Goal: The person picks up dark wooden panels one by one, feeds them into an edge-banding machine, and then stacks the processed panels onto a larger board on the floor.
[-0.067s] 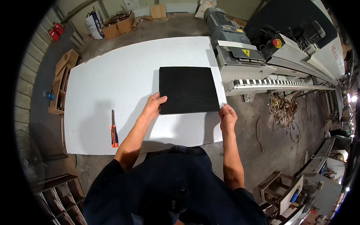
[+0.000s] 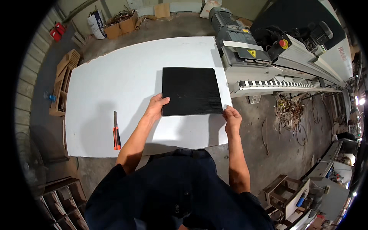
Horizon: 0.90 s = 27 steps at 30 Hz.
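A rectangular black board (image 2: 191, 91) with fine ridges toward its lower right is held over the white tabletop panel (image 2: 103, 84). My left hand (image 2: 155, 105) grips its left edge near the lower corner, thumb on top and fingers hidden beneath. At the lower right corner my right hand (image 2: 232, 115) is closed, its fingertips pinched together against the board's edge. Left of my left forearm lies an orange-and-black utility knife (image 2: 117, 134), its blade extended and pointing away from me.
A grey machine (image 2: 245, 57) with a motor, a red stop button (image 2: 283, 43) and a toothed conveyor track (image 2: 280, 85) adjoins the panel's right side. Scrap strips (image 2: 289, 109) litter the floor beyond. Cardboard boxes (image 2: 122, 25) stand at the back; a wooden rack (image 2: 63, 188) is at lower left.
The black board's right edge has shifted very slightly to the left. Both hands keep their places on it, and the knife lies where it was.
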Tool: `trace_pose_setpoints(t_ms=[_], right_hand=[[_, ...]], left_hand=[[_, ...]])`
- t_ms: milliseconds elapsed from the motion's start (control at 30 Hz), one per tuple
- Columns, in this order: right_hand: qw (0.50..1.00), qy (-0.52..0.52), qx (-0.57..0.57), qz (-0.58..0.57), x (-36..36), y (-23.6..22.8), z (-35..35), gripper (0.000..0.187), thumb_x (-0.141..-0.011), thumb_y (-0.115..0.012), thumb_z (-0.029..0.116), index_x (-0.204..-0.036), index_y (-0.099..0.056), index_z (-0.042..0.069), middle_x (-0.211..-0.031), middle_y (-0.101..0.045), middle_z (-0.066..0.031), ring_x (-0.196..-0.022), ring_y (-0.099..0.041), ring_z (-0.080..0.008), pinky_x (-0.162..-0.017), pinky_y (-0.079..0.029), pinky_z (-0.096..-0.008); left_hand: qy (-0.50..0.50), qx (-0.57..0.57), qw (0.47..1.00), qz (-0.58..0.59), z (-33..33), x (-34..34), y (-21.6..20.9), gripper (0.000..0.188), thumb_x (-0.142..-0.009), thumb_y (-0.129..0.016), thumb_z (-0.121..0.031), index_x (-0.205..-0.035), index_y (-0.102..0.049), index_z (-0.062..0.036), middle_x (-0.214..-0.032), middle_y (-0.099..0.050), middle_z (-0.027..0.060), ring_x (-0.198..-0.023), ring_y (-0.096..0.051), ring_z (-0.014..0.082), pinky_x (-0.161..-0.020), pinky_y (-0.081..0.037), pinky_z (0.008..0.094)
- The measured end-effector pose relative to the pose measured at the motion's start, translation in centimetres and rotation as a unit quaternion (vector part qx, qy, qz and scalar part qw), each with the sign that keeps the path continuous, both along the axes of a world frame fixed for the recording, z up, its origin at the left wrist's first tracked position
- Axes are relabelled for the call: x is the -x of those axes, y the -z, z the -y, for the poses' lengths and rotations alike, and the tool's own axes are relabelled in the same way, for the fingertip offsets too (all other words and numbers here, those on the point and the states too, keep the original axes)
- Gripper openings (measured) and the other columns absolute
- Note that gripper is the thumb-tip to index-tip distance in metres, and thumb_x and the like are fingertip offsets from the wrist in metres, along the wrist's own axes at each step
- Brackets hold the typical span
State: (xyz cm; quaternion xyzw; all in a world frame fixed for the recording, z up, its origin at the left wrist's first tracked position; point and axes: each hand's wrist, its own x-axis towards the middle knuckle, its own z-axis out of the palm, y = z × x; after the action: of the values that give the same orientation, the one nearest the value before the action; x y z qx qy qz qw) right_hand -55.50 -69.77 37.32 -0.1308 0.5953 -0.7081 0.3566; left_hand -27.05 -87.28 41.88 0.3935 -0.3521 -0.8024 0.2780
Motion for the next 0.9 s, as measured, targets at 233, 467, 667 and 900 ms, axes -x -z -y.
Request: trace_pose_setpoints(t_ms=[233, 467, 667, 900], right_hand=[[0.886, -0.098, -0.096, -0.442, -1.6, 1.8, -0.7, 0.044, -0.076, -0.066, 0.001, -0.118, -0.055, -0.003, -0.104, -0.062, -0.0135, -0.086, -0.061, -0.0242, -0.076, -0.05, -0.0323], [0.811, -0.193, -0.203, -0.514, -1.7, -1.7, 0.4, 0.053, -0.066, -0.073, 0.006, -0.115, -0.055, -0.002, -0.098, -0.059, -0.0175, -0.089, -0.059, -0.0341, -0.077, -0.049, -0.038], [0.787, -0.198, -0.176, -0.557, -0.6, -1.4, 1.0, 0.045, -0.066, -0.072, 0.009, -0.108, -0.058, -0.002, -0.091, -0.061, -0.017, -0.083, -0.061, -0.0347, -0.072, -0.049, -0.0394], [0.792, -0.166, -0.185, -0.558, -0.4, -0.5, 1.3, 0.036, -0.068, -0.072, 0.012, -0.099, -0.061, -0.001, -0.091, -0.063, -0.0184, -0.083, -0.062, -0.0352, -0.072, -0.05, -0.0397]], left_hand=[[-0.004, 0.422, 0.8, 0.426, -1.4, -0.6, 0.7, 0.056, -0.076, -0.068, -0.014, -0.126, -0.049, 0.004, -0.123, -0.05, 0.0223, -0.116, -0.047, 0.0339, -0.097, -0.04, 0.0382], [0.184, 0.509, 0.707, 0.454, -4.4, -2.0, 1.6, 0.085, -0.067, -0.075, -0.013, -0.138, -0.032, 0.0034, -0.13, -0.038, 0.0272, -0.118, -0.041, 0.0411, -0.1, -0.039, 0.0418], [0.157, 0.537, 0.693, 0.455, -3.9, -1.7, 2.1, 0.079, -0.068, -0.074, -0.009, -0.135, -0.035, 0.0058, -0.123, -0.044, 0.0274, -0.112, -0.046, 0.0407, -0.095, -0.043, 0.0419], [0.151, 0.55, 0.679, 0.463, -3.5, -1.6, 1.9, 0.075, -0.065, -0.076, -0.008, -0.129, -0.043, 0.0087, -0.113, -0.052, 0.0261, -0.102, -0.054, 0.0385, -0.088, -0.048, 0.0397]])
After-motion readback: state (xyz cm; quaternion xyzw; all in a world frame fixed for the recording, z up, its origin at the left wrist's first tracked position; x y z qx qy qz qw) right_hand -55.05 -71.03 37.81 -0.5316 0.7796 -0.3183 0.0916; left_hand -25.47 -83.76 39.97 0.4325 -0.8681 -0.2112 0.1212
